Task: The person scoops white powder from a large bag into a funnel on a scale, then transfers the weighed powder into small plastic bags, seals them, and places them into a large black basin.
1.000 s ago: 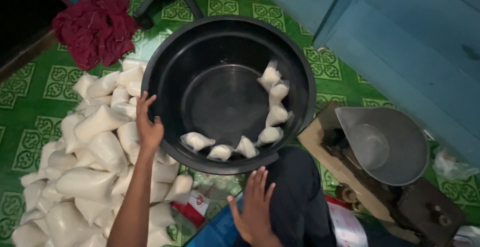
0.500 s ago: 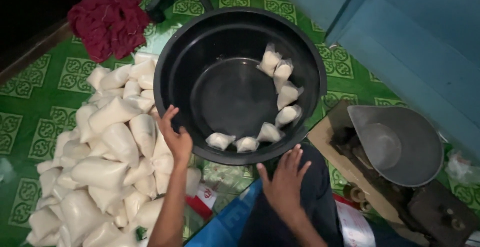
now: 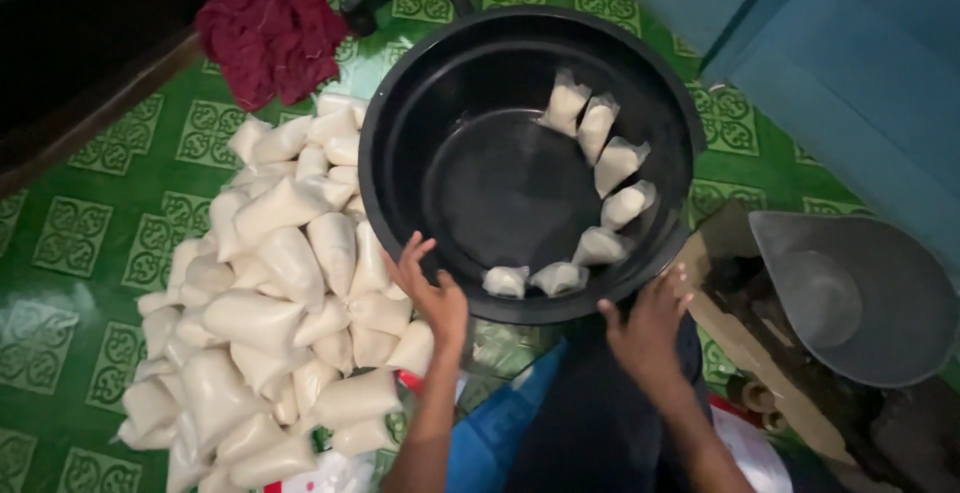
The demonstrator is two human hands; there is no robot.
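Head view, looking down. A large black basin (image 3: 400, 113) stands on a green patterned floor (image 3: 70, 243). The left hand (image 3: 432, 288) rests against the near-left rim of the basin, fingers spread and thumb apart, gripping nothing that can be seen. The right hand (image 3: 648, 328) lies at the near-right rim, fingers loosely spread over the edge; whether it presses on the rim or only touches it cannot be told, as the view there is dim.

Step in hand, as a judgement: the basin is being steadied or turned by its near rim between both hands. A next move would call for a firm hold on both sides of the rim, and for care not to tip the small bags inside.

Packages. Seven small clear bags of white grain (image 3: 617, 165) lie in an arc along the right and near inner wall of the basin, each knotted at the top. A heap of larger white filled bags (image 3: 270, 323) lies on the floor just left of the basin, touching its side. A dark red cloth (image 3: 272, 28) lies beyond the heap. A grey scale pan (image 3: 860, 293) sits on a dark stand to the right. A red-and-white wrapper (image 3: 410, 381) shows beneath the left wrist, and a blue one (image 3: 480, 433) beside it.
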